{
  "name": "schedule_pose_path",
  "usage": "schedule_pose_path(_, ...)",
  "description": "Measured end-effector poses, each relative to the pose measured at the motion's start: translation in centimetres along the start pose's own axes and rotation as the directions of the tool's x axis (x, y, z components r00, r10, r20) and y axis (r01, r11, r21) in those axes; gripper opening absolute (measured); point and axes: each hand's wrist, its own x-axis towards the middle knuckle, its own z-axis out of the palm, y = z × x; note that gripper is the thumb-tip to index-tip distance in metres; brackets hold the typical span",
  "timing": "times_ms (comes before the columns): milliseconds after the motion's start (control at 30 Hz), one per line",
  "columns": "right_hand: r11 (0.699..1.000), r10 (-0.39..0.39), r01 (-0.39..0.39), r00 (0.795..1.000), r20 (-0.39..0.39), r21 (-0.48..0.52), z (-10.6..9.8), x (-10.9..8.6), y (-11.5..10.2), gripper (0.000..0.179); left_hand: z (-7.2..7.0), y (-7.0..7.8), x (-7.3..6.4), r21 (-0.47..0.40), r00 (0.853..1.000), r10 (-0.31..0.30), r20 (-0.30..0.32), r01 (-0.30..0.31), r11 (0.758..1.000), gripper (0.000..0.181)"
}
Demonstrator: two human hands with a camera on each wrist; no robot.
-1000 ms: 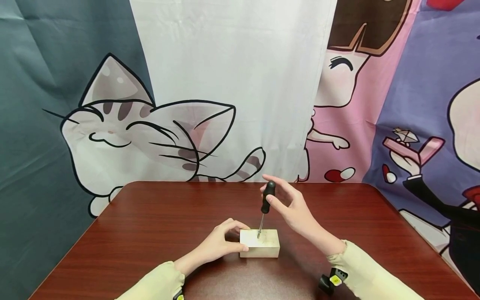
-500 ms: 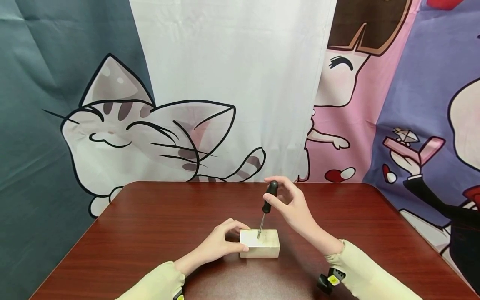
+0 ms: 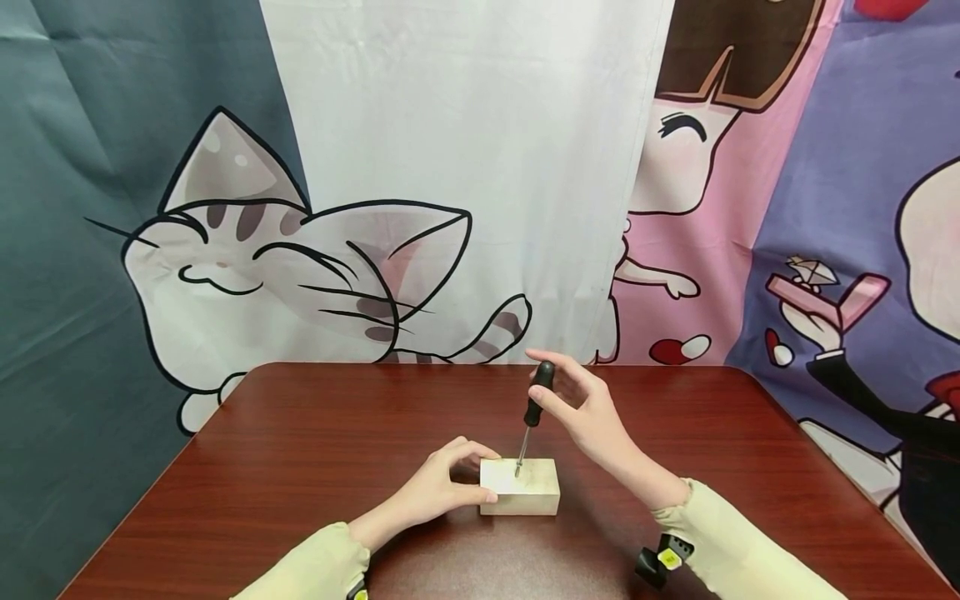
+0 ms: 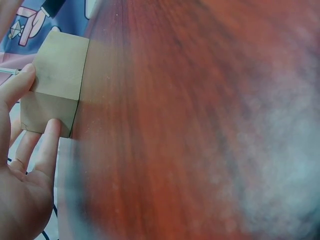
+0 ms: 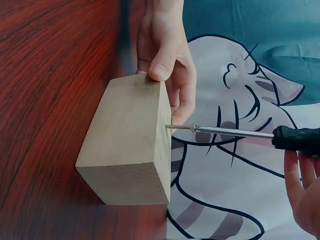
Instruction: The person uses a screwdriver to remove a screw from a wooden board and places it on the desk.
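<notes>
A pale wooden block (image 3: pixel 536 483) lies on the table in front of me. My left hand (image 3: pixel 431 483) grips its left end, thumb at the near edge and fingers at the far side. From the block's top stands a brass-coloured screw (image 5: pixel 181 127), its threads partly showing in the right wrist view. The tip of a black-handled screwdriver (image 3: pixel 535 408) meets the screw head. My right hand (image 3: pixel 592 417) holds the handle between thumb and fingers, forefinger extended near its top. In the left wrist view the block (image 4: pixel 60 67) sits between thumb and fingers.
The dark red wooden table (image 3: pixel 337 417) stretches out around the block. Behind it hangs a cloth backdrop (image 3: pixel 465 100) with cartoon figures. A black device with a yellow mark (image 3: pixel 663 560) sits at my right wrist.
My right hand's fingers close in around the handle, then spread out again, with the wrist shifting slightly. The screwdriver's top leans a touch further right. Left hand and block stay put.
</notes>
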Motion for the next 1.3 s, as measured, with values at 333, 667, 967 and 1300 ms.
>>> schedule_pose_path(333,0.997,-0.031,0.029,0.999,0.026,0.078,-0.17,0.04,0.07,0.045,0.00,0.03,-0.03,0.001,1.000,-0.007,0.000,0.007,1.000,0.043)
schedule_pose_path(667,0.992,-0.017,0.018,1.000,-0.010,0.126,0.03,-0.04,0.04,0.034,0.01,0.07,-0.06,-0.009,1.000,-0.009,0.006,0.009,1.000,0.044)
schedule_pose_path(967,0.998,0.017,-0.013,0.998,-0.065,0.063,0.15,-0.07,0.03,0.037,-0.05,0.21,-0.12,-0.009,1.000,-0.015,0.012,0.015,1.000,0.044)
schedule_pose_path(1300,0.998,0.040,-0.040,0.999,0.003,0.041,-0.34,-0.13,-0.21,0.051,-0.07,0.34,-0.17,-0.005,1.000,-0.018,0.011,0.018,1.000,0.044)
